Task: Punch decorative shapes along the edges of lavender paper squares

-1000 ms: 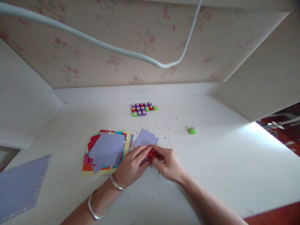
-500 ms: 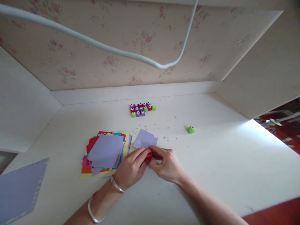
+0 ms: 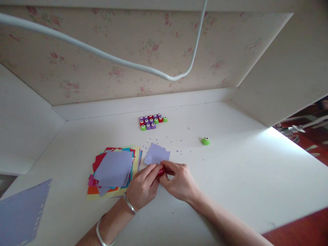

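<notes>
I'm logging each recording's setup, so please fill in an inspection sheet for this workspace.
Surface: white desk, small scraps scattered on it.
Job's things: red item, partly hidden; purple paper just beyond.
Clutter: paper pile left, grouped punches behind, lone green punch right.
Hands: left hand and right hand both grip the red item.
Cables: white cord up top, ends out of view.
Surroundings: floral wall behind, plain panels either side, red floor right.

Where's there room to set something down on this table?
Widest: right of the right hand, between the lone green piece and the table's near edge. Another: left of the paper stack, beyond the lilac sheet. Crowded: around the left hand, stack and lilac scrap.
</notes>
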The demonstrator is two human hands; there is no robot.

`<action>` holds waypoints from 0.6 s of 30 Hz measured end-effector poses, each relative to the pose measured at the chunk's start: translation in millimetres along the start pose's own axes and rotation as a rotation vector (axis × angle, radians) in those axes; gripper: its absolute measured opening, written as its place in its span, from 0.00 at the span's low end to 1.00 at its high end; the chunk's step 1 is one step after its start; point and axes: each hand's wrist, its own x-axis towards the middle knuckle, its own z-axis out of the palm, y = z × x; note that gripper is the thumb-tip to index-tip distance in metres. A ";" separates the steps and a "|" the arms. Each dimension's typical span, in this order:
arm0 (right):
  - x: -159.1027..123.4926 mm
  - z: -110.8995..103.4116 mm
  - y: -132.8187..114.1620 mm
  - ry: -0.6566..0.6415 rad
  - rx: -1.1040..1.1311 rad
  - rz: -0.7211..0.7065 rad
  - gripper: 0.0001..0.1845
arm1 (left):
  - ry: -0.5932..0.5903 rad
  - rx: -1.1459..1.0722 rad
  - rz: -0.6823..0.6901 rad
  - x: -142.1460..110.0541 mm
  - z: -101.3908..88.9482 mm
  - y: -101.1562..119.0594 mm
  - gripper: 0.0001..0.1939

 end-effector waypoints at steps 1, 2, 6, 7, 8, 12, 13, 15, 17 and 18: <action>0.0 0.2 0.5 -0.007 0.008 0.003 0.16 | 0.000 -0.004 0.000 0.6 0.0 0.1 0.17; 0.0 -0.1 1.3 -0.016 0.018 0.007 0.16 | 0.000 -0.006 0.001 1.1 -0.1 0.0 0.17; 0.5 -8.2 7.5 -0.062 0.097 0.059 0.19 | 0.046 0.038 -0.017 0.3 -0.6 0.5 0.14; 0.8 -11.5 8.9 -0.067 0.125 0.075 0.22 | 0.066 0.061 -0.037 -0.3 -1.0 1.0 0.14; 1.1 -14.7 9.8 -0.066 0.152 0.086 0.24 | 0.078 0.081 -0.058 -0.7 -1.5 1.8 0.15; 0.4 -20.6 6.2 -0.004 0.180 0.060 0.20 | 0.063 0.118 -0.107 0.3 -4.2 5.1 0.18; -0.7 -19.5 4.4 0.011 0.159 0.047 0.19 | 0.063 0.133 -0.107 1.1 -4.8 5.7 0.17; -4.0 -15.1 1.6 0.034 0.086 0.023 0.19 | 0.068 0.164 -0.097 2.4 -5.7 6.5 0.15; -8.1 -9.6 0.6 0.057 0.004 0.007 0.19 | 0.063 0.179 -0.080 2.7 -6.2 7.0 0.15; -10.1 -7.2 0.6 0.065 -0.025 0.005 0.19 | 0.057 0.180 -0.076 2.4 -6.4 7.4 0.15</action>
